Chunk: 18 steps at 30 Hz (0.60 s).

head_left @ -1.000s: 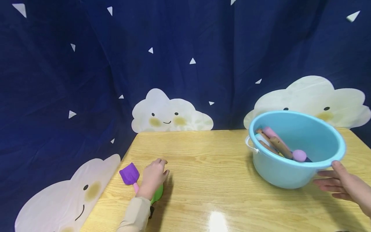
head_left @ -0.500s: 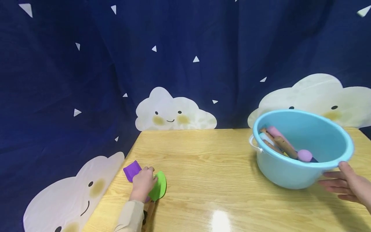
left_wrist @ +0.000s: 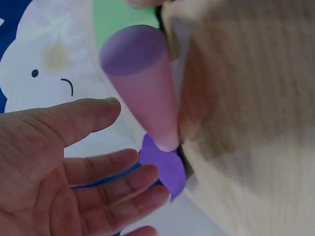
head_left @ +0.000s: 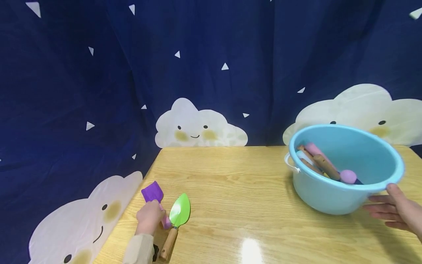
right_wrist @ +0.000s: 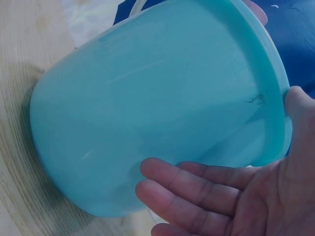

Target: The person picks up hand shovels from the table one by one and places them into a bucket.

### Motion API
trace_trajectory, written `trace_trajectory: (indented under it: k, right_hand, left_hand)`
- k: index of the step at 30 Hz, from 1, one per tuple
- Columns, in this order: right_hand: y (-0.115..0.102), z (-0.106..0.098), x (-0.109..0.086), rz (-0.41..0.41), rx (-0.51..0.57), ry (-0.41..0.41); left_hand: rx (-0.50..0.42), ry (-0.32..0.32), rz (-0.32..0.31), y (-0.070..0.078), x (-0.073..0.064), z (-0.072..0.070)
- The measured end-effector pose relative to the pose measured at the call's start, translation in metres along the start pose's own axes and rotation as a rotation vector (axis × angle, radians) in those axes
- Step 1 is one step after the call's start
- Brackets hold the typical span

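Observation:
A toy shovel lies at the table's left, with a purple blade (head_left: 153,191) and a pink handle (left_wrist: 147,93). My left hand (head_left: 149,217) is beside that handle; the left wrist view shows thumb and fingers extended, apart from it. Just right of the shovel lies a trowel with a green blade (head_left: 180,211) and wooden handle (head_left: 169,243). My right hand (head_left: 397,209) is at a light blue bucket (right_wrist: 147,103), thumb resting on the rim, straight fingers beside the outer wall. Whether those fingertips touch the wall is hard to tell.
Inside the bucket are wooden handles (head_left: 326,167), a pink handle (head_left: 315,151) and a lilac rounded end (head_left: 348,176). A white bail (head_left: 291,164) hangs on its left side. The wooden table (head_left: 227,190) ends at a dark blue curtain (head_left: 204,33) with printed clouds.
My left hand has moved from above the trowel down and left to the shovel's handle, uncovering the trowel. The view has shifted slightly; my right hand stays at the bucket's rim.

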State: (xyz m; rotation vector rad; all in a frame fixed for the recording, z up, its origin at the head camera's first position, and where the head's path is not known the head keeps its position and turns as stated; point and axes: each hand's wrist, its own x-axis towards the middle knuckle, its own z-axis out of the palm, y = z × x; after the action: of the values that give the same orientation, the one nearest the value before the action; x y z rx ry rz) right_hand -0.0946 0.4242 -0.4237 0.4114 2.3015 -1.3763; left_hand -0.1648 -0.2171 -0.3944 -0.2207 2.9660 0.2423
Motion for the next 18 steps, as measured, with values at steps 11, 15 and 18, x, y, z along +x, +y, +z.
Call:
trace_trajectory:
  k: [11, 15, 18]
  right_hand:
    - [-0.037, 0.016, -0.034, -0.025, -0.018, 0.020]
    - [-0.031, 0.014, -0.027, -0.012, -0.028, 0.017]
    - [-0.024, 0.011, -0.020, -0.003, -0.024, 0.015]
  left_hand:
    - [-0.105, -0.012, 0.066, -0.004, 0.001, 0.017]
    - [-0.121, 0.006, 0.082, -0.002, 0.001, 0.020]
    - [-0.109, 0.032, 0.089, -0.003, 0.001, 0.021]
